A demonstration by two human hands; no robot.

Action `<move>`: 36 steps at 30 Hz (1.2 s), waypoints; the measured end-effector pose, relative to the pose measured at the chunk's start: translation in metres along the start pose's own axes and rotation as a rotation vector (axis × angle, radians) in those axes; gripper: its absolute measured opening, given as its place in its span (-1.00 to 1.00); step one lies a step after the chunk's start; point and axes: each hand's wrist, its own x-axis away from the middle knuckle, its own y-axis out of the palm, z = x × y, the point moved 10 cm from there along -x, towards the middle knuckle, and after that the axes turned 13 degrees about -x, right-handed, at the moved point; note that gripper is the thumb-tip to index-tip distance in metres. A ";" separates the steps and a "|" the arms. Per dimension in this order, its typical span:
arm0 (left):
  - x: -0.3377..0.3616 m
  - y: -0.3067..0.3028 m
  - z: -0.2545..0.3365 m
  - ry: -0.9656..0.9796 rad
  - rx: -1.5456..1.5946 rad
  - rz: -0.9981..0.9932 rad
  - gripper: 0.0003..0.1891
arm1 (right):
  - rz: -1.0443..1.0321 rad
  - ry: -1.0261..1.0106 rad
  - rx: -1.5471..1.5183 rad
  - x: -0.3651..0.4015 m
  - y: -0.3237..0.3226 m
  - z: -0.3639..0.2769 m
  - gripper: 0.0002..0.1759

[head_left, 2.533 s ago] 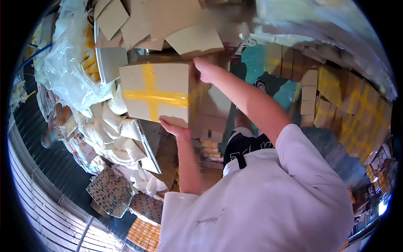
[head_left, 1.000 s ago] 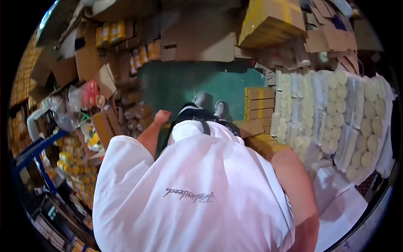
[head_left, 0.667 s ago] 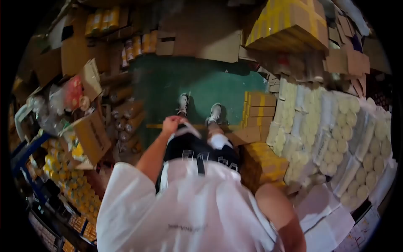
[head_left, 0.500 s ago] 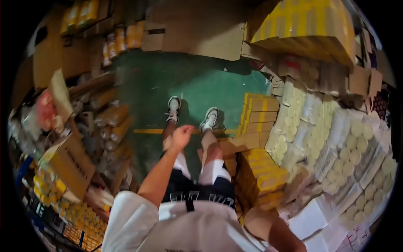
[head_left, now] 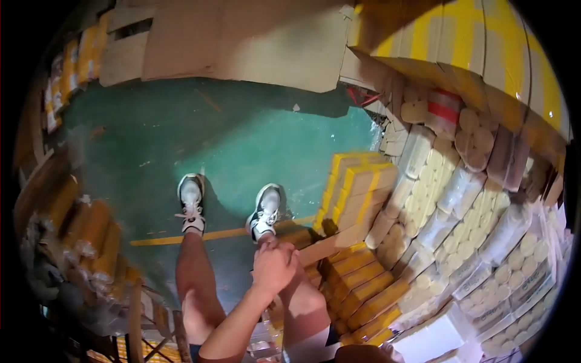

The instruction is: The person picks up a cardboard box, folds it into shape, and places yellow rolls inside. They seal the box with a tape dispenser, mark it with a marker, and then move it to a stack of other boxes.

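My left hand [head_left: 275,267] hangs in front of my right lower leg, its back toward me and the fingers curled in. No object shows in it, and the palm side is hidden. It overlaps the shin just above my right shoe [head_left: 264,210] in this view. My left shoe [head_left: 192,196] stands on the green floor [head_left: 236,142], toes pointing forward. My right hand is out of sight. Closest to my left hand on the right are small cartons with yellow tape [head_left: 351,193] and a lower pile of taped boxes [head_left: 363,284].
Clear-wrapped stacks of pale round pieces [head_left: 478,209] fill the right side. Large yellow-taped cartons [head_left: 460,36] overhang them at the back. Flat brown cardboard [head_left: 242,45] borders the floor ahead. Orange-brown wrapped rolls [head_left: 91,236] lie at the left. A yellow line [head_left: 157,241] crosses the floor.
The view has shifted forward and leftward over the floor, so the right-hand stacks look closer. My left hand has swung down and now overlaps my right shin. My right arm has mostly left the view.
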 end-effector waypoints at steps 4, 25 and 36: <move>-0.010 -0.003 0.036 -0.006 0.367 -0.144 -0.72 | 0.008 0.003 -0.038 -0.013 0.000 -0.023 -0.54; -0.030 0.025 -0.011 -0.158 0.389 -0.076 -0.72 | -0.247 -0.377 -0.639 0.118 0.057 -0.244 -0.58; -0.032 0.049 -0.023 -0.129 0.345 -0.158 -0.70 | -0.314 -0.471 -0.761 0.155 0.072 -0.281 -0.60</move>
